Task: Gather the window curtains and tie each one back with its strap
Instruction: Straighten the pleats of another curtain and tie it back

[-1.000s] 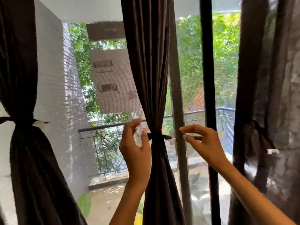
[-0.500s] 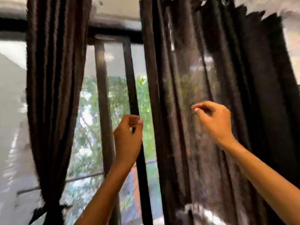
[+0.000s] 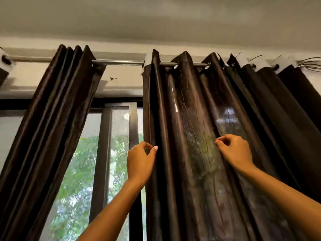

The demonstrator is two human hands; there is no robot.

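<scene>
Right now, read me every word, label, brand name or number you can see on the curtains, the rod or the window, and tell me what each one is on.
None: no readable text anywhere in view.
Spread dark brown satin curtain: pale streaks and patches only, light showing through, not lettering.
Bunched dark brown curtain: plain.
Silver metal rod: unmarked.
Black window frame: unmarked.

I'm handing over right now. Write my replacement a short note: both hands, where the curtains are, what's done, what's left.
Left hand: pinching the leading edge of the right curtain. Its strap is not in view.
Right hand: fingers closed on a fold further right in the same curtain.
That curtain hangs spread along the rod, not yet gathered.
Left curtain: bunched into tight folds; its tie is out of frame, so unconfirmed.
Left to do: push the right curtain's folds together, then strap it.
</scene>
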